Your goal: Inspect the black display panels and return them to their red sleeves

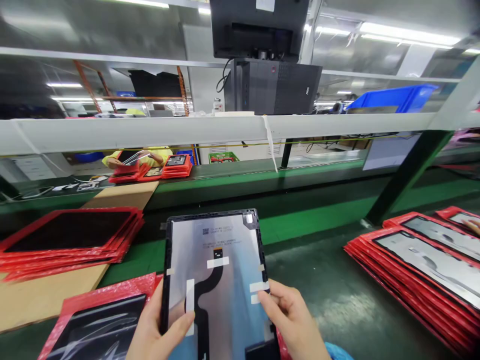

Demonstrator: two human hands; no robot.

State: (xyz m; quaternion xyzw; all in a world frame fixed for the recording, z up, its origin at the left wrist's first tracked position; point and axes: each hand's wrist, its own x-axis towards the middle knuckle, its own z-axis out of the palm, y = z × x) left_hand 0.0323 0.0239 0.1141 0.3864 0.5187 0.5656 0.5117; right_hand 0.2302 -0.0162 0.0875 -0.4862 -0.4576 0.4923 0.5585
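A tablet screen panel (232, 280) with a silver back, black frame, black ribbon cable and white tape strips is held up in front of me, tilted. My left hand (161, 325) grips its left edge, thumb over a long tape strip. On the right edge my right hand (290, 317) has its thumb and fingers at two short tape strips (258, 287). Just left of my left hand lies a dark panel (99, 327) on a red bubble sleeve (90, 292). Something red shows beneath the held panel's lower right corner, mostly hidden.
Red-sleeved panels are stacked at left (71, 235) on a cardboard sheet (56, 297) and at right (408, 260), where a co-worker's fingers (473, 225) show. Across the green bench (311, 200), a person in yellow (159, 155) handles panels. A white beam (157, 132) spans above.
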